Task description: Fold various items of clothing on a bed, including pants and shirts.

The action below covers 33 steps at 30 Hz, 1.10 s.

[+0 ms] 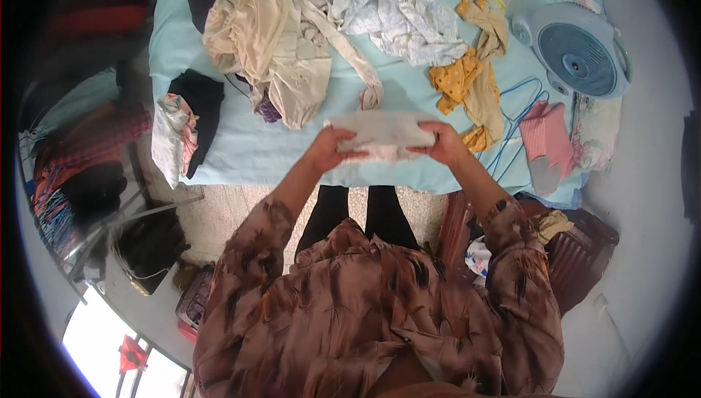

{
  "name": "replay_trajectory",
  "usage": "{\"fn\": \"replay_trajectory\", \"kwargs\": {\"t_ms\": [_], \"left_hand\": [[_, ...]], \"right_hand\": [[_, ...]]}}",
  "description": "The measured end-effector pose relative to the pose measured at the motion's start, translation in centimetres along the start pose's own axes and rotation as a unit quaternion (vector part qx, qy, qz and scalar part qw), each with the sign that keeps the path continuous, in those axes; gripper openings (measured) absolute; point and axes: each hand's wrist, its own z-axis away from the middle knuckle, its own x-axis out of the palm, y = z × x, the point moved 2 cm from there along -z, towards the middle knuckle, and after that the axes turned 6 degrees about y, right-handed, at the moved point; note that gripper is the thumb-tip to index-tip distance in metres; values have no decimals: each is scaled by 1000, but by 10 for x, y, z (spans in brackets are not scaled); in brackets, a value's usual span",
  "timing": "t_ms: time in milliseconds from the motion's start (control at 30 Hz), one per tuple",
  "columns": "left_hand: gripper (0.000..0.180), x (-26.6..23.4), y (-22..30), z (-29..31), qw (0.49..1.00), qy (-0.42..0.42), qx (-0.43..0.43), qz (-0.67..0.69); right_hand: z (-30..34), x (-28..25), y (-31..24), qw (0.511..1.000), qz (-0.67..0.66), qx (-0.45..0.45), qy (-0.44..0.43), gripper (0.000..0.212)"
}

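A folded pale beige cloth (383,134) is held flat just above the front edge of a light blue bed (248,153). My left hand (330,148) grips its left end and my right hand (443,144) grips its right end, thumbs on top. Both forearms come up from brown patterned sleeves. Loose clothes lie beyond the cloth: a cream garment (274,47), a pale grey-white shirt (405,22) and a mustard yellow dotted piece (467,80).
A round blue-and-white fan (580,51) lies at the bed's right side. Blue hangers (515,117) and a pink striped cloth (548,139) sit nearby. A black and a floral garment (182,124) hang off the left corner. A dark basket (577,252) stands at right.
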Motion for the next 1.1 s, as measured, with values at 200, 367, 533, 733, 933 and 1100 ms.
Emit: {"fn": "replay_trajectory", "kwargs": {"t_ms": [200,367,533,733,933,1100], "left_hand": [[44,-31,-17,-25,995,65,9,-80],[51,-87,-69,-52,922,240,-14,-302],[63,-78,-72,-48,724,331,314,-518],[61,-3,-79,-19,436,111,379,-809],[67,-40,-85,-53,368,79,274,-885],[71,-35,-74,-55,374,57,239,-894]], "right_hand": [[-21,-24,26,999,40,-19,-17,41],[-55,-62,78,990,67,-25,118,46],[-40,-32,68,611,558,-468,309,51],[-25,6,78,464,725,-495,120,54],[-56,-20,86,466,769,-425,107,54],[-63,-9,69,536,785,-302,75,41]]}}
